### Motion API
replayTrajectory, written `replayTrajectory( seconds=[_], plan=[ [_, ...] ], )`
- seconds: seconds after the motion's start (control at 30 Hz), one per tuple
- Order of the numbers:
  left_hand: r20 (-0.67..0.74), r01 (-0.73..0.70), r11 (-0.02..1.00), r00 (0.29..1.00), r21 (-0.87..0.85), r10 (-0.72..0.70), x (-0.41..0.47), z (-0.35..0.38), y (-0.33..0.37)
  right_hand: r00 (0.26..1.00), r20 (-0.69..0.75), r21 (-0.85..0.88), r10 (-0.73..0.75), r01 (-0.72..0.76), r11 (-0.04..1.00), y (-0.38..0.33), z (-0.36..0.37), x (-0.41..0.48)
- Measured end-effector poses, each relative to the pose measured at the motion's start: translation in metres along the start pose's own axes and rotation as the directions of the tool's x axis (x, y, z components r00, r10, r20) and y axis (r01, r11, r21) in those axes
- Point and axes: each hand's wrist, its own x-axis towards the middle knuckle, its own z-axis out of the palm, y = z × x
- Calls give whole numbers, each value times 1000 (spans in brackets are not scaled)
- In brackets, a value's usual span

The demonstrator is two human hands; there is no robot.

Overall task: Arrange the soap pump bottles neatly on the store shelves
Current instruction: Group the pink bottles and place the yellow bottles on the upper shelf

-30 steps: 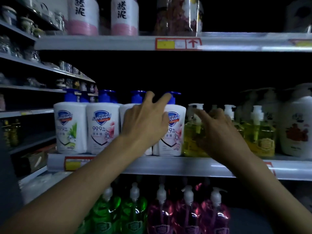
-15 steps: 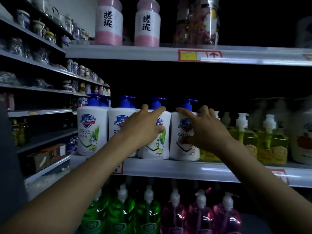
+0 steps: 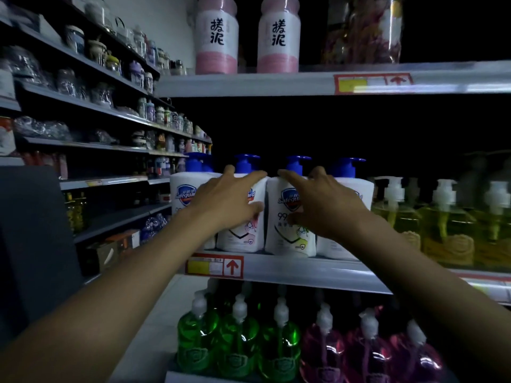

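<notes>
Four white soap pump bottles with blue pumps stand in a row on the middle shelf (image 3: 304, 269). My left hand (image 3: 229, 200) grips the second bottle (image 3: 243, 239), the one with the pink label: fingers over its shoulder, thumb on its front. My right hand (image 3: 329, 205) grips the third bottle (image 3: 287, 239), which has a green label, in the same way and covers part of the fourth bottle (image 3: 356, 189). The first bottle (image 3: 182, 194) stands untouched at the shelf's left end. The second and third bottles stand close together, nearly touching.
Yellow pump bottles (image 3: 395, 217) continue the row to the right. Green pump bottles (image 3: 237, 341) and pink pump bottles (image 3: 367, 355) fill the shelf below. Two pink-and-white jars (image 3: 217, 37) stand on the shelf above. Side shelves (image 3: 83, 100) of small jars run along the left.
Both hands moved left along the row. The left went from the third white bottle to the second, the right from a yellow bottle over the fourth white bottle to the third. The view turned left.
</notes>
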Motion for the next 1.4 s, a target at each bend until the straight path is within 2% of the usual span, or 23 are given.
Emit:
replayTrajectory(
  seconds=[0.23,0.47,0.53,0.63,0.67,0.73,0.83,0.97,1.2,1.3,1.37,1.4],
  plan=[
    [-72,-38,999,997,5,39,6,2,-2,999,-8,-20,38,-38,999,-4,9,5],
    [-41,-62,995,997,-72,60,1,2,-7,999,9,-25,32,-31,999,-6,6,-2],
    [-98,-71,989,993,-131,58,-7,-5,-16,997,-57,-67,47,-51,996,-13,-1,-5],
    [-254,-14,996,967,-87,-9,-17,-18,-48,980,-200,10,0,2,1000,-33,-7,0],
    [-235,27,998,971,-65,-41,-18,-19,-60,981,-192,30,-27,33,999,-42,-6,4],
    [-103,78,996,991,-46,-83,-18,-16,-79,991,-120,51,-59,66,997,-56,1,13],
    [27,50,995,998,-87,-48,-15,-6,-88,998,-10,77,-56,56,995,-69,12,23],
    [7,29,991,1000,-128,-28,-15,-3,-90,998,3,124,-66,65,990,-70,18,26],
    [-41,56,998,998,22,-55,-18,-3,-80,999,-31,126,-40,44,991,-77,26,19],
    [-23,65,998,998,20,-64,-21,-6,-77,999,-27,120,-38,41,992,-78,25,17],
    [-49,68,998,997,8,-67,-26,-9,-75,993,-114,117,-25,39,992,-83,23,5],
    [-115,60,998,991,-27,-63,-33,-9,-74,976,-218,142,-9,41,989,-85,23,-7]
  ],
)
